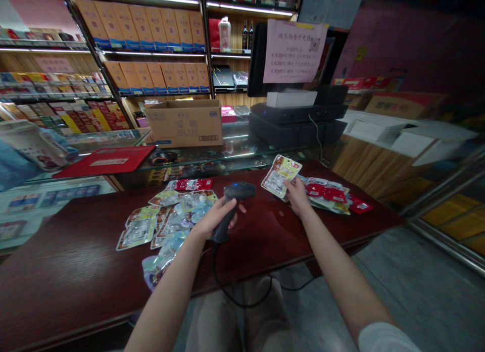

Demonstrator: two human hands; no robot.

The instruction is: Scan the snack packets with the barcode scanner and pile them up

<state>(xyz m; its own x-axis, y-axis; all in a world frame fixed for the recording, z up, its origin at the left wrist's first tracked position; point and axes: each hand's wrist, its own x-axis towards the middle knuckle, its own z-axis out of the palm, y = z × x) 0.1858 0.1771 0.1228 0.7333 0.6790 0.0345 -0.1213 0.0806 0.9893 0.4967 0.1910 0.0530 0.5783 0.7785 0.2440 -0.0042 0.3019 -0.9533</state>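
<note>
My left hand (pixel 214 218) is wrapped round the handle of a black barcode scanner (pixel 234 203), its head pointing right over the dark red table (pixel 76 271). My right hand (pixel 296 194) pinches a yellow and white snack packet (pixel 281 175), lifted off the table and facing the scanner. To the left lies a spread of several snack packets (pixel 162 223). A second pile of packets, mostly red (pixel 329 194), lies just right of my right hand.
A glass counter (pixel 235 150) behind the table carries a cardboard box (pixel 185 122), a red mat (pixel 106 160) and a black cash register (pixel 299 119) with a pink notice. Shelves of boxed goods (pixel 151 39) fill the back wall. The scanner's cable (pixel 242 296) hangs below the table edge.
</note>
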